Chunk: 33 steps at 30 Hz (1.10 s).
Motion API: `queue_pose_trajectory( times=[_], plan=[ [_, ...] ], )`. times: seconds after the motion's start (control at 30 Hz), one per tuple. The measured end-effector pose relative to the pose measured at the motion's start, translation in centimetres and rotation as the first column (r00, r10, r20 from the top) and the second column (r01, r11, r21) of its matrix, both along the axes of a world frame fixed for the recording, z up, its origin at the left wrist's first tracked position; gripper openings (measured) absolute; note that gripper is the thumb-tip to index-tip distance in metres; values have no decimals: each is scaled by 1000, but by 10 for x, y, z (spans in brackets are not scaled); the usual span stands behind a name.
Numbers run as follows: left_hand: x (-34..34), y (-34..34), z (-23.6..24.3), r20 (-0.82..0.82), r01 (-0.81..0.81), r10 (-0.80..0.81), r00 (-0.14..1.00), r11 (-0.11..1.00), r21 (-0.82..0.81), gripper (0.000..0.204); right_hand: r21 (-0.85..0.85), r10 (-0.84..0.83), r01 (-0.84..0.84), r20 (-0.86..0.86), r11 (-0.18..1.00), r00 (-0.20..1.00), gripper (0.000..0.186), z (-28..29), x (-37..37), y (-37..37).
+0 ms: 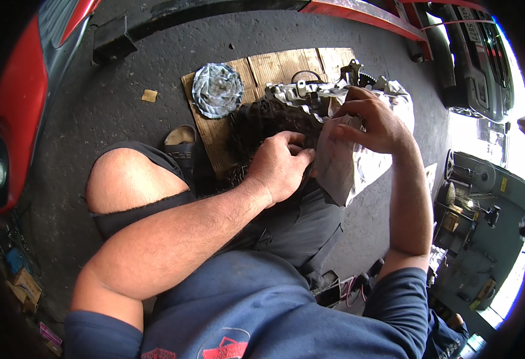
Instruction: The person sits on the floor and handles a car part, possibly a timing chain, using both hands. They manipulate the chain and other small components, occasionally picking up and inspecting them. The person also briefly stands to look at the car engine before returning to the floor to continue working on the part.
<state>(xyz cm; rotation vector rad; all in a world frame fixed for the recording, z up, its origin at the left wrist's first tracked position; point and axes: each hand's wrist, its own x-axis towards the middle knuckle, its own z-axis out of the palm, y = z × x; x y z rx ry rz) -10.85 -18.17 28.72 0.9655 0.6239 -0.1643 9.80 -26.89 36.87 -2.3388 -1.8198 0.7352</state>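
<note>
A dark, greasy engine or gearbox with bright metal parts along its far side lies in front of me. My right hand is curled over the top of a crumpled pale sheet, paper or plastic, gripping its upper edge. The sheet hangs down on the right side of the engine. My left hand is closed beside the sheet's left edge, thumb and fingers pinched together. What it pinches, if anything, is hidden. More whitish wrapping lies at the engine's far right.
Flattened cardboard lies under the engine, with a bundled blue-white cloth on its left. A small yellowish scrap is on the floor. A red car stands left, a lift arm crosses the far side, and a cluttered bench is right.
</note>
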Motion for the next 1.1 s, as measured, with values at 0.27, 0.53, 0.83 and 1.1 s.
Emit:
queue_pose_trajectory(
  times=[0.27, 0.53, 0.83, 1.1],
  plan=[
    [6, -2, -8, 22, -36, 37, 999, 999, -18, 38, 187, -91, 66, 127, 980, 988, 34, -27, -9, -18],
    [12, -3, -14, 0, -124, 125, 992, 986, -110, 43, 290, -133, 89, 137, 953, 982, 32, -32, -13, -20],
    [31, -14, -13, 9, -131, 133, 991, 984, -119, 37, 285, -168, 127, 124, 950, 978, 30, -30, -15, -20],
    [25, -14, 9, 159, -152, 173, 972, 979, -132, 25, 449, -245, 198, 48, 871, 968, 36, -36, -16, -26]
  ],
)
